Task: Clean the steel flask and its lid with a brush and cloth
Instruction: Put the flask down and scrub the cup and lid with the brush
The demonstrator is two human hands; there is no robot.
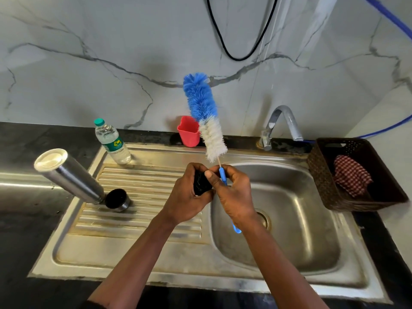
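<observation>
Fingers (pixel 196 169) of the left hand (pixel 185 197) curl round a small black lid part (pixel 201 186), held mid-frame at the edge of the sink (pixel 289 219). The right hand (pixel 234 192) grips the brush (pixel 205 112) by its blue handle, bristles pointing up and away, probably parked while the thumb works the lid. The steel flask (pixel 66 172) lies tilted on the draining board (pixel 145 179) at left, likely to drain, with a steel cap (pixel 117 200) touching its mouth. At right, the checked cloth (pixel 351 175) sits in a basket (pixel 321 175) on the bench (pixel 22 241). A water bottle (pixel 112 143), red cup (pixel 189 131) and tap (pixel 283 123) stand behind, and nothing blocks the hands.
</observation>
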